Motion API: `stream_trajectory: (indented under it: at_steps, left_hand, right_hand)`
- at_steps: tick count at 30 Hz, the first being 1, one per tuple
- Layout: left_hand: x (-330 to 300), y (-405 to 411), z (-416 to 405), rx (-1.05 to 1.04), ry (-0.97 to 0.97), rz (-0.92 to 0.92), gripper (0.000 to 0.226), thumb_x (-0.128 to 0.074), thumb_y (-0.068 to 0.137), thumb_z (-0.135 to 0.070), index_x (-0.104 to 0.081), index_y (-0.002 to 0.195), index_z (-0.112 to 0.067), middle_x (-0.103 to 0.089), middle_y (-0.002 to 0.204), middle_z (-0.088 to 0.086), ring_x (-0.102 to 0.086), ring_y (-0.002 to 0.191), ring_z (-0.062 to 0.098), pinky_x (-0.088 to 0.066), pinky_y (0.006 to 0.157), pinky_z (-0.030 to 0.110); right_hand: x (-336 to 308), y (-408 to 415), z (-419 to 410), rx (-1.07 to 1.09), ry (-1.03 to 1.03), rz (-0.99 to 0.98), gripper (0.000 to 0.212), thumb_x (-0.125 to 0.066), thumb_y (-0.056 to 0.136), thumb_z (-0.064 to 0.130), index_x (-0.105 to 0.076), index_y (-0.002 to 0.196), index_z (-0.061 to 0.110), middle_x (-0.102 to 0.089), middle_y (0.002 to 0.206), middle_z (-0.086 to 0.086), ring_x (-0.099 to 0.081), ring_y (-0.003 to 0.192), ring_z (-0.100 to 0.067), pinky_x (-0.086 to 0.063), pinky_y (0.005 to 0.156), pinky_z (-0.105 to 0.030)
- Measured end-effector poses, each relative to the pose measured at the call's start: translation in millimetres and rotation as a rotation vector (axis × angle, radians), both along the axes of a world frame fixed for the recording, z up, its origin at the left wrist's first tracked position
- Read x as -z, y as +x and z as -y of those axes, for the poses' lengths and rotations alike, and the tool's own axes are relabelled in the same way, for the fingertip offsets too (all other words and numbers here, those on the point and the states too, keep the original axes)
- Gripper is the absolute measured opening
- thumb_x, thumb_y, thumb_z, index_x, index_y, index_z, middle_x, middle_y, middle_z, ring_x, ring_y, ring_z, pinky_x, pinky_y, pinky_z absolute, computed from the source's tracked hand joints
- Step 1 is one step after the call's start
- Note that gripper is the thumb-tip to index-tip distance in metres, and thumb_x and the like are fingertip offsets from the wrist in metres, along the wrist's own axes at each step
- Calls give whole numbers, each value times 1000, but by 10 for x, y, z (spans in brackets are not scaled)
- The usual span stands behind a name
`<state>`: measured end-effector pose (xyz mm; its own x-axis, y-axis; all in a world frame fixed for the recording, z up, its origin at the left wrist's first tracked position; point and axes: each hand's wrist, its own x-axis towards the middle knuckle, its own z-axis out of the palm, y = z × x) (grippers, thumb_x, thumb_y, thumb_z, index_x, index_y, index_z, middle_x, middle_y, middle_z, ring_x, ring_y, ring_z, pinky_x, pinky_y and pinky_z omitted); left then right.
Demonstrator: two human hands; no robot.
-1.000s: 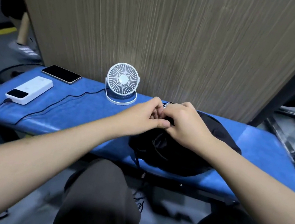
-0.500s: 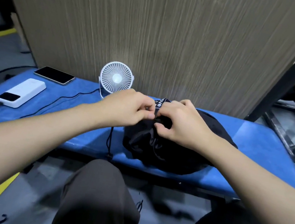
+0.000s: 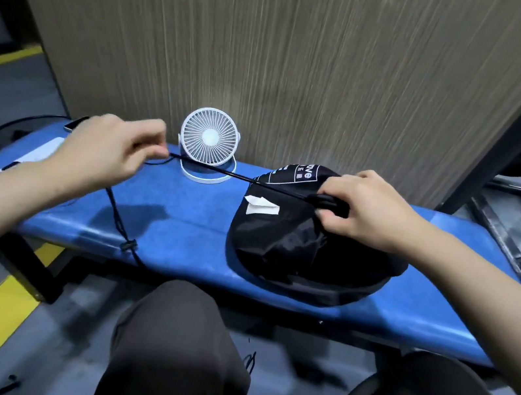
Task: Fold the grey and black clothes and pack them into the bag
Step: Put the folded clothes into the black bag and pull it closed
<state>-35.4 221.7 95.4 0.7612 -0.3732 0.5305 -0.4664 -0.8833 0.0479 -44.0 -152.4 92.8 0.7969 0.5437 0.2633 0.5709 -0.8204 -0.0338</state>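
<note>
A bulging black drawstring bag [image 3: 298, 252] with a white label lies on the blue bench [image 3: 186, 219], right of centre. My right hand [image 3: 360, 210] grips the bag's gathered mouth. My left hand [image 3: 111, 151] pinches the black drawstring [image 3: 212, 169], which runs taut from the bag's mouth to my fingers. The cord's loose end hangs from my left hand down over the bench's front edge, with a small stopper [image 3: 128, 246] on it. No grey or black clothes show outside the bag.
A small white desk fan [image 3: 208, 144] stands at the back of the bench, against a wood-grain panel. A phone [image 3: 74, 125] and a white power bank [image 3: 50, 145] lie at the left, partly behind my left arm. My knees are below the bench.
My hands were together at the bag's mouth. My left hand has moved left and drawn the drawstring out taut, while my right hand stays on the mouth. The bag's mouth has closed up.
</note>
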Motion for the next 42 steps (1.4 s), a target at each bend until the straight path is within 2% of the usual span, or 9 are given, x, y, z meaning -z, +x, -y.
stream_trajectory:
  at_steps: [6,12,19,22,25,31,35,39,42]
  left_hand:
    - [364,62,32,-69,-31,-243,18,-59,95,-33,-50,81,-26,-53,56,-9,-53,60,27,-50,61,42]
    - [396,40,434,43,-123,-465,10,-60,92,-39,-59,85,-31,-63,77,-11,-60,79,12,-50,75,38]
    - [298,-111,1339,272,-112,-378,38,-49,93,-54,-56,120,-29,-54,111,-11,-53,109,11,-46,93,40]
    - [223,-91,1579,248,-56,-340,36,-48,94,-56,-56,104,-22,-58,97,-7,-57,97,21,-48,80,41]
    - [245,-20,1579,283,-65,-387,34,-48,96,-52,-50,83,-21,-51,71,-10,-54,77,22,-45,68,40]
    - [230,-24,1486,211,172,-258,29,-41,100,-47,-59,96,-24,-34,58,-6,-46,71,27,-36,62,35]
    - [178,-44,1427,219,142,-261,27,-46,100,-43,-67,99,-26,-33,54,-7,-42,68,25,-31,60,33]
    - [216,28,1428,210,-4,-333,21,-51,99,-43,-65,91,-31,-45,55,-9,-48,62,14,-40,65,33]
    - [471,139,1400,279,-145,-453,27,-60,92,-49,-62,118,-43,-57,107,-12,-52,108,14,-43,95,35]
  right_hand:
    - [42,99,-178,41,-55,46,33,-32,77,45,-53,77,19,-57,71,7,-52,66,-20,-44,89,-42]
    - [65,120,-191,3,4,44,17,-41,86,37,-39,75,24,-41,62,14,-39,57,-14,-43,89,-41]
    - [124,71,-271,-59,-20,20,21,-45,92,40,-56,98,24,-67,91,11,-58,79,-16,-41,92,-40]
    - [138,43,-224,-94,0,16,32,-44,95,49,-56,113,26,-69,105,12,-61,87,-14,-40,93,-40]
    - [150,26,-148,-91,23,41,33,-35,93,51,-54,103,27,-67,92,12,-58,78,-15,-41,90,-40]
    - [215,19,-120,-170,-55,202,13,-51,88,32,-55,83,21,-56,73,8,-55,71,-18,-43,78,-40]
    - [238,69,-47,-197,-45,278,13,-55,87,29,-50,79,20,-43,71,10,-52,70,-18,-46,77,-42]
    - [295,131,69,-129,0,164,32,-43,93,50,-60,102,24,-60,101,8,-57,98,-18,-41,95,-42]
    - [478,155,281,28,33,39,65,-41,84,73,-49,137,36,-44,146,5,-37,138,-21,-27,112,-48]
